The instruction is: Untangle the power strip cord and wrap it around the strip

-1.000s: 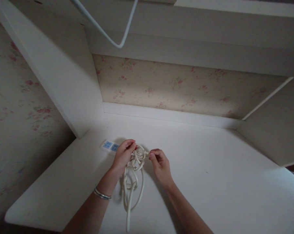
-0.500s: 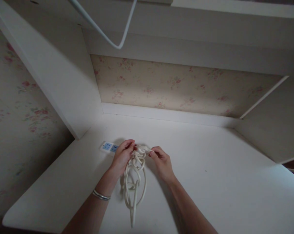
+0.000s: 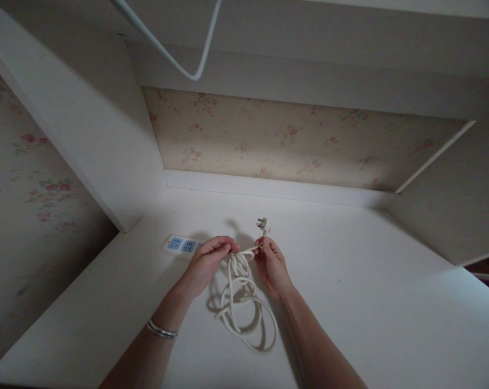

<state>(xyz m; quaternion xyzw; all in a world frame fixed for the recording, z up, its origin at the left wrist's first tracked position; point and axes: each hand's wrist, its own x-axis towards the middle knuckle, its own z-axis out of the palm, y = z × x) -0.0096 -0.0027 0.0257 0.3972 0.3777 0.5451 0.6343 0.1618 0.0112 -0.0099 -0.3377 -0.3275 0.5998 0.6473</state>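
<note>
White cord (image 3: 241,302), head view: a loose tangle of loops on the white desk (image 3: 369,308). The lower loops lie spread flat toward the near edge; the upper part is gathered and lifted between both hands.

Left hand (image 3: 206,263) closed over the top of the bundle, fingers curled round the strands. Silver bracelet (image 3: 161,329) on that wrist.

Right hand (image 3: 273,265) pinches the cord's free end between thumb and fingertips, just below the plug (image 3: 262,223). Plug stands up above the fingers, prongs at its far end, clear of the desk. A short taut run of cord joins the two hands. Hands near each other; contact between them cannot be told.

Power strip (image 3: 181,245), white with blue sockets, flat on the desk just left of the left hand and partly hidden behind it. Whether the cord runs into it cannot be told.

Shadow of hands and plug falls on the desk behind them. Floral wallpaper (image 3: 293,140) lines the back of the alcove, white side panel (image 3: 106,135) at left. A thin white cable (image 3: 175,60) hangs in a bend from above, well apart from the hands
</note>
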